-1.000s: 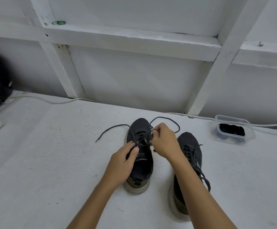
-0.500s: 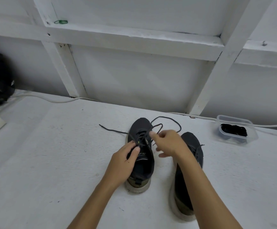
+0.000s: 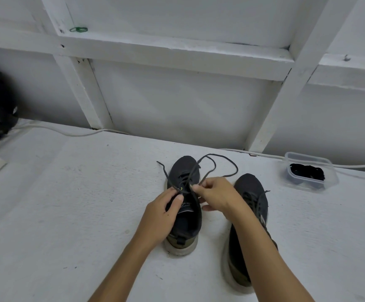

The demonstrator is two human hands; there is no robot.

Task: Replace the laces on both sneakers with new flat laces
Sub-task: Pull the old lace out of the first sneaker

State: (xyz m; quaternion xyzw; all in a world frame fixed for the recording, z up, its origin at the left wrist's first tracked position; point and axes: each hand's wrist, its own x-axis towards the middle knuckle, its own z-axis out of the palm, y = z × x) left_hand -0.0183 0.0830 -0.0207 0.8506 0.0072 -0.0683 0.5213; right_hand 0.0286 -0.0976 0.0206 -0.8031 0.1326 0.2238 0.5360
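— Starting from the left, what is the left hand (image 3: 163, 211) doing?

— It is gripping the left shoe (image 3: 184, 205) at the collar, thumb lying over the tongue, fingers curling round the outer side. It is bracing the shoe, I think, not working the lace.

— And the lace itself?

— The old lace (image 3: 212, 168) is hanging undone. One loose end is running up and to the left past the toe; the other is looping out to the right beyond the toe and coming back to the eyelets.

— Which hand is nearer to it?

— The right hand (image 3: 217, 196). Its thumb and forefinger are pinching narrow on the lace just at the top eyelets, the other fingers curling loosely underneath. The shoe's long axis is pointing away from the person, so the lace is lying ahead of the fingertips, toward the toe.

— So the pull?

— Probably up and back, drawing the strand out of its eyelet.

— Further right?

— The right shoe (image 3: 250, 216) is sitting laced, partly under the right forearm. Well apart, a clear tub (image 3: 329, 171) is holding dark laces (image 3: 306, 171), presumably the new ones.
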